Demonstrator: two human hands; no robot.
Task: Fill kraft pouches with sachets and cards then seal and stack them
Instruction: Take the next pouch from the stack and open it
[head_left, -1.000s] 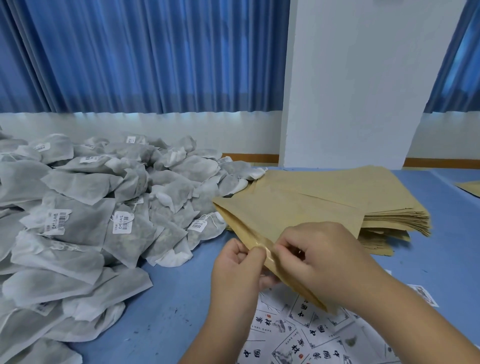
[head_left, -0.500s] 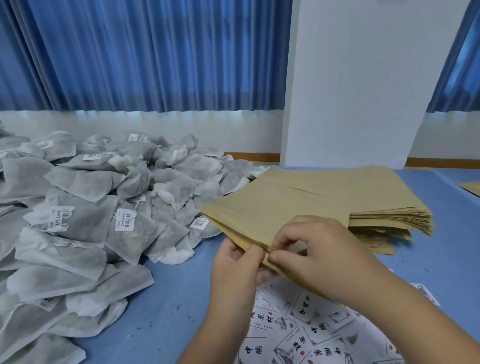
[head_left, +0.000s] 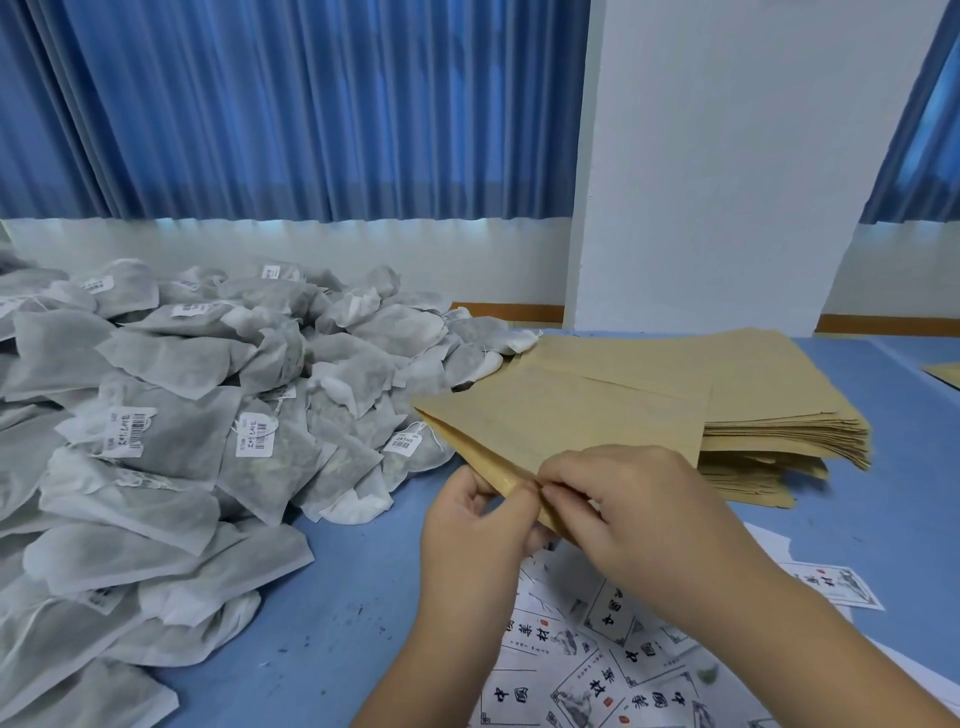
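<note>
My left hand and right hand still pinch the flat tan kraft-paper pouch before the brown pouch stack; its mouth looks barely parted, so filling waits.

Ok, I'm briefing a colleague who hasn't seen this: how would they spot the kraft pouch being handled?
On the blue table, a stack of flat kraft pouches lies right of the grey sachet heap. The single pouch is just in front of that stack. Unlike the rest, it is raised off the table, its near edge pinched by the left hand and right hand.
</note>
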